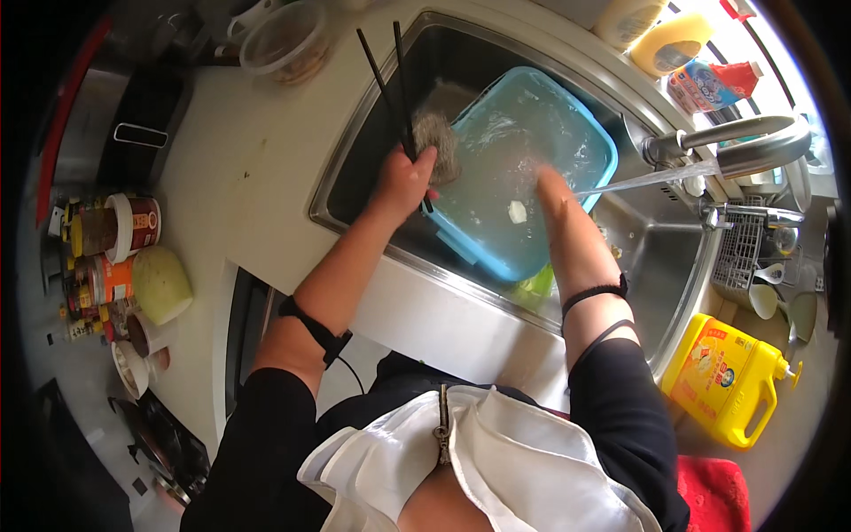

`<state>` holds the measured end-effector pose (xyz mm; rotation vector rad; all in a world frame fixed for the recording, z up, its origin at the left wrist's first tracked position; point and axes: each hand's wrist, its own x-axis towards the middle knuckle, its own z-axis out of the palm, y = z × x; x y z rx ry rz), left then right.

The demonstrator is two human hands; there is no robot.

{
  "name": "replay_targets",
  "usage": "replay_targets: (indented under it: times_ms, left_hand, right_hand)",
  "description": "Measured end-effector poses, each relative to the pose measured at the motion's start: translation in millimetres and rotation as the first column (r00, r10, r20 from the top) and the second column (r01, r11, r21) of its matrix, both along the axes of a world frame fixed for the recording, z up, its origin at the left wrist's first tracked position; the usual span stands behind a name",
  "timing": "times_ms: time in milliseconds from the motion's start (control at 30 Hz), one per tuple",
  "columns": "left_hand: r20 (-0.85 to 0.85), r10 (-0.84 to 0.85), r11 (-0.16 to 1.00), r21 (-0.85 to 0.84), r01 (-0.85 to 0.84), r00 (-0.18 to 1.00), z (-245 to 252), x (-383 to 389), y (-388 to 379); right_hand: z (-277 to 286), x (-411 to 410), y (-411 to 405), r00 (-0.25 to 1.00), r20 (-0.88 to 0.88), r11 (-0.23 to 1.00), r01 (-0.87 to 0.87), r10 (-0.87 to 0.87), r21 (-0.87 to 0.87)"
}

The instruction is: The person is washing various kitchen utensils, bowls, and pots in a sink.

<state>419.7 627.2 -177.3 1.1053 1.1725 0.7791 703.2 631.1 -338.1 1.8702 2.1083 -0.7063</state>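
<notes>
My left hand grips a pair of black chopsticks and a grey mesh scouring pad at the left side of a light-blue plastic basin. Cloudy water fills the basin, which stands in a stainless steel sink. My right hand is mostly under the water, so its fingers are hidden. A small pale piece shows in the water beside my right forearm. From the faucet a stream of water runs towards my right wrist.
A yellow pump jug and a wire utensil basket stand right of the sink. Bottles line the window side. A clear plastic tub sits at the upper left; a green melon or gourd and jars are at far left.
</notes>
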Motion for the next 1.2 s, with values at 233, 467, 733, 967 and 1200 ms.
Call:
replay_targets:
  times_ms: [233,467,733,967,1200]
  left_hand:
    - [-0.162,0.065,0.992,0.117,-0.047,0.985,6.9,-25.2,30.2]
    - [-0.576,-0.114,0.887,0.308,0.344,0.809,-4.3,-7.0,25.7]
    - [-0.829,-0.173,0.872,0.122,0.474,0.531,-7.1,39.8,-8.8]
    - [-0.759,-0.029,0.938,0.205,0.281,0.65,-28.7,89.2,-21.4]
    - [-0.583,-0.364,0.918,-0.091,0.387,0.727,-95.0,96.1,2.7]
  right_hand:
    - [74.3,-43.2,25.8,0.977,-0.178,0.949,0.056,-0.115,-0.311]
    - [108.7,-43.0,-20.8,0.171,-0.773,0.791,0.185,-0.61,-0.583]
    - [152.8,-40.1,-52.9,-0.083,-0.749,0.683,0.353,-0.658,-0.639]
    - [149.9,-52.9,-79.0,-0.212,-0.796,0.532,0.643,-0.567,-0.55]
    - [114.2,-70.7,-86.1,0.308,-0.761,0.599,0.79,-0.571,-0.13]
